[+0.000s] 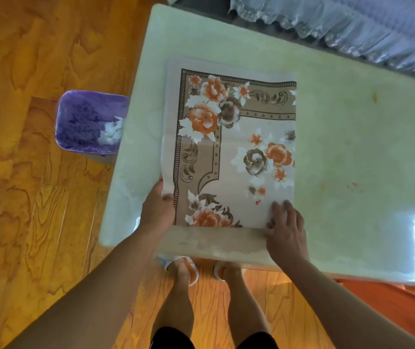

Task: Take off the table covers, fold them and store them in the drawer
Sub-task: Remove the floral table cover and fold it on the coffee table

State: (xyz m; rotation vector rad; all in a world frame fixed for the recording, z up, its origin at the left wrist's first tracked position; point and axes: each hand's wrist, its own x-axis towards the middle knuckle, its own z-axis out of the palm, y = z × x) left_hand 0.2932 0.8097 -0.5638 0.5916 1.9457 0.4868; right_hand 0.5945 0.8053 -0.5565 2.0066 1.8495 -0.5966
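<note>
A folded table cover point(231, 147), beige with orange and brown flowers and a dark patterned border, lies flat on the pale green table point(352, 147) near its left end. My left hand point(157, 207) grips the cover's near left edge, thumb on top and fingers underneath. My right hand point(285, 227) presses flat on the cover's near right corner with straight fingers. A plain pale strip of the cover point(211, 241) lies along the table's front edge below the printed part.
A bin with a purple liner point(88, 122) stands on the wooden floor left of the table. Pale blue lace-edged fabric point(352, 23) lies beyond the table's far edge. Something orange point(377, 295) sits under the table's right side. My legs and slippers stand at the front edge.
</note>
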